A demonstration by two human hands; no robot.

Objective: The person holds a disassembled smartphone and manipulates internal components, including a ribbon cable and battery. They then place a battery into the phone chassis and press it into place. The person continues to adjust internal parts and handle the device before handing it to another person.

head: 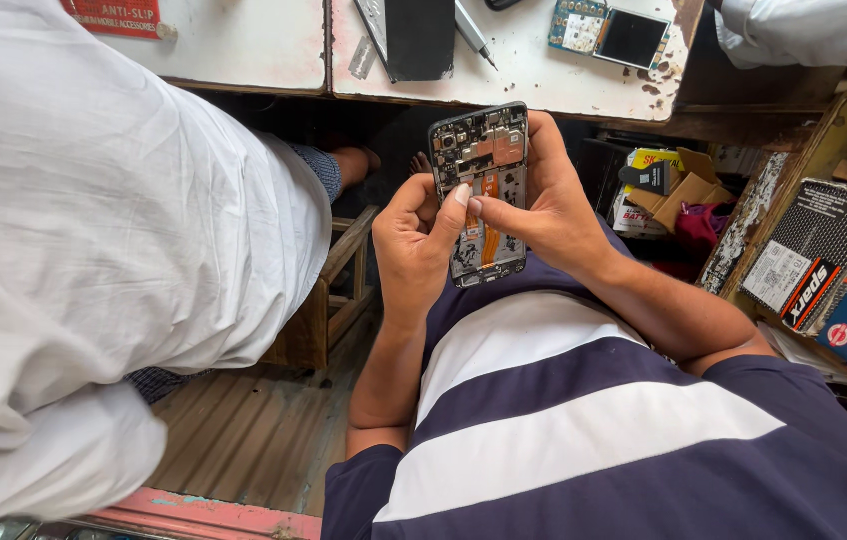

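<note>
While I looked down from the head camera, I had an opened phone (482, 190) in both hands, held up in the air over my lap, just below the near edge of the tabletop (544, 75). Its back cover was off: dark boards at the top, an orange flex strip running down the middle. My left hand (414, 245) cupped the lower left side of the phone, thumb laid across its face; that grip was closed on the phone. My right hand (544, 205) wrapped the right edge from behind, fingers at the upper corner, thumb coming in across the middle; that grip was closed on the phone too. The two thumb tips met, touching or all but touching, over the orange strip about halfway down. Phone stood nearly upright in the frame, tilted slightly to the right.

On the tabletop, well apart from my hands: a black slab-like phone part (416, 35), a pen-like tool (472, 32) just beside it, and a small blue circuit board with a dark square screen (612, 32) farther right. The tabletop paint was chipped near the right end.

Another person in a white garment (94, 230) filled the left side, seated on a wooden stool (339, 290) close to my left arm. A second white sleeve (814, 30) showed at top right. Cardboard boxes (824, 265) sat stacked at my right, with a small open carton (679, 190) under the tabletop. I wore a navy shirt with white stripes (584, 420).
</note>
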